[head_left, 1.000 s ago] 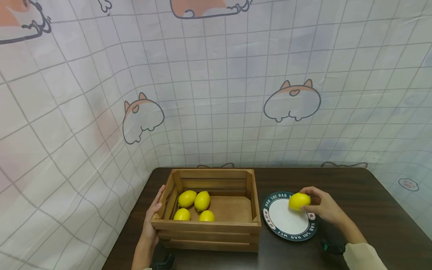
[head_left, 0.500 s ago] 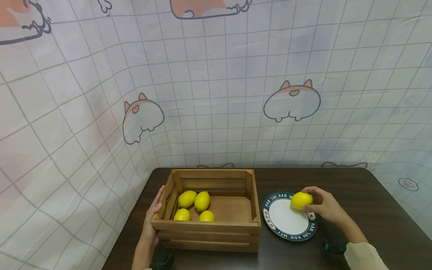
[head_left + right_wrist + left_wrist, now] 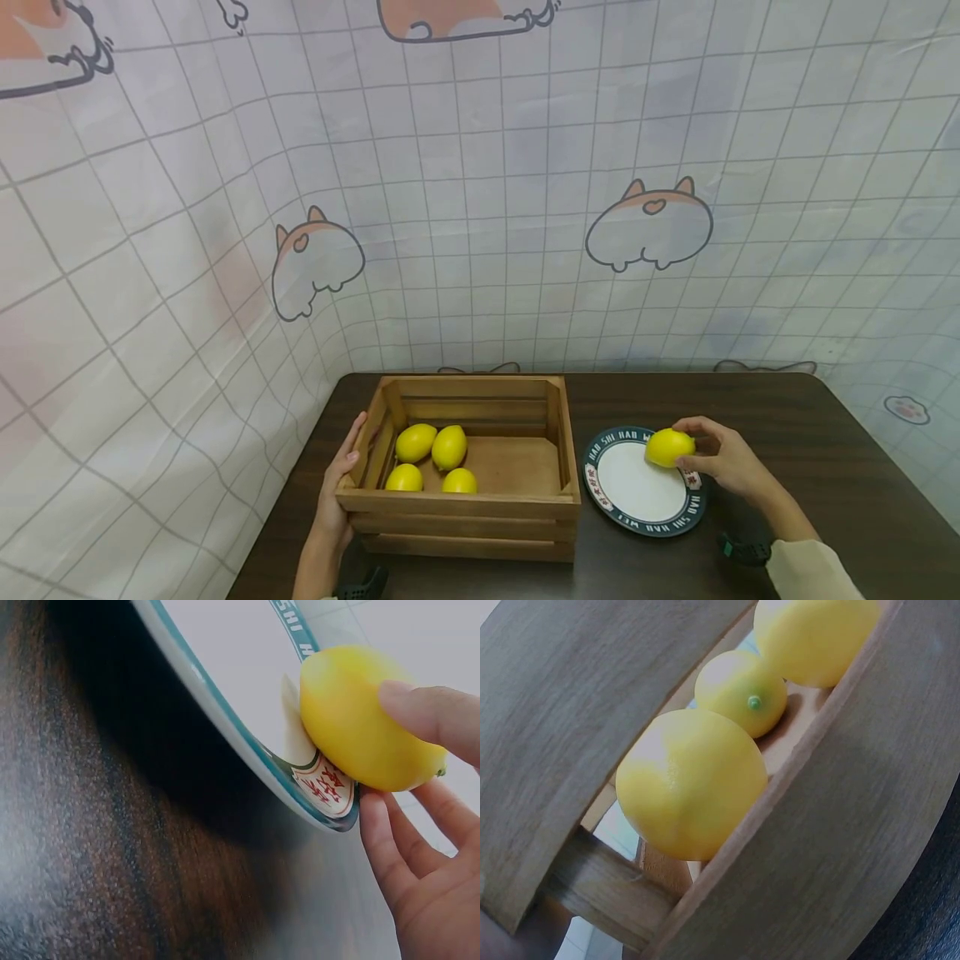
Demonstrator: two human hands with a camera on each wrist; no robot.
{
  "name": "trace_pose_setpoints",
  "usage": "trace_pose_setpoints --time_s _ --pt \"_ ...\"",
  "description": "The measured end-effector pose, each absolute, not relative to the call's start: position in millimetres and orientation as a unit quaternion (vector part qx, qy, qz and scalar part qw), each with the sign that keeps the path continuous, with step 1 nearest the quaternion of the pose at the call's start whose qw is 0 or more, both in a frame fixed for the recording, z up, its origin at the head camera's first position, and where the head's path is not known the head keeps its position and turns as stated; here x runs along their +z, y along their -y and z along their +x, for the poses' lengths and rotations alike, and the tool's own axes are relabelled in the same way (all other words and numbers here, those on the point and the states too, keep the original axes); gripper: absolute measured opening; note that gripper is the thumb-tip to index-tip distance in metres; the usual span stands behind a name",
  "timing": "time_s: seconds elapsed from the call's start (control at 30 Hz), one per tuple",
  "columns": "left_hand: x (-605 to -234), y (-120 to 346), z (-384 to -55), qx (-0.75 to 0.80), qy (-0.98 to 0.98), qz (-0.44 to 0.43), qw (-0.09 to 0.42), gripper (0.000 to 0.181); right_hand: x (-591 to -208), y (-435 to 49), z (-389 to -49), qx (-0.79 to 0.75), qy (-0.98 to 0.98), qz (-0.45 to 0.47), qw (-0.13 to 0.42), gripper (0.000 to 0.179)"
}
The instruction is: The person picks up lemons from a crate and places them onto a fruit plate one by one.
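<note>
A yellow lemon (image 3: 670, 447) is pinched between the thumb and fingers of my right hand (image 3: 723, 458). It sits at the right part of a white plate (image 3: 637, 492) with a dark green lettered rim; I cannot tell whether it bears on the plate. In the right wrist view the thumb lies across the lemon (image 3: 360, 727), other fingers below it. My left hand (image 3: 335, 492) rests with extended fingers against the left side of a slatted wooden crate (image 3: 465, 529). Several lemons (image 3: 449, 447) lie in the crate's left half, also visible through its slats in the left wrist view.
The crate and plate stand side by side on a dark wooden table (image 3: 780, 433). A cloth (image 3: 480, 208) with a grid and cartoon animals hangs behind and at the left. Both wrists carry dark straps.
Over the last second my right hand and its lemon have shifted slightly to the right, then a little down. The left hand, crate and plate have stayed put.
</note>
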State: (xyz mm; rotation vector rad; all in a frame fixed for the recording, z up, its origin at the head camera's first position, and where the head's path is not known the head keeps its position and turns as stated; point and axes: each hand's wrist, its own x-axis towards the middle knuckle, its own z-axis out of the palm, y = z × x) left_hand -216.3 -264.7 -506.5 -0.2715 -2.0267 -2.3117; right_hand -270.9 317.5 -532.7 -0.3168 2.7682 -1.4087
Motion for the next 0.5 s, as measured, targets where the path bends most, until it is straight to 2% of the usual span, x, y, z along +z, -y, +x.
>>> trace_pose_setpoints --time_s 0.5 --pt "-505.0 264.8 -215.5 -0.749 0.656 -0.089 0.024 0.059 -532.7 -320.5 -271.3 -0.456 -0.882 -0.120 0.027 0.053"
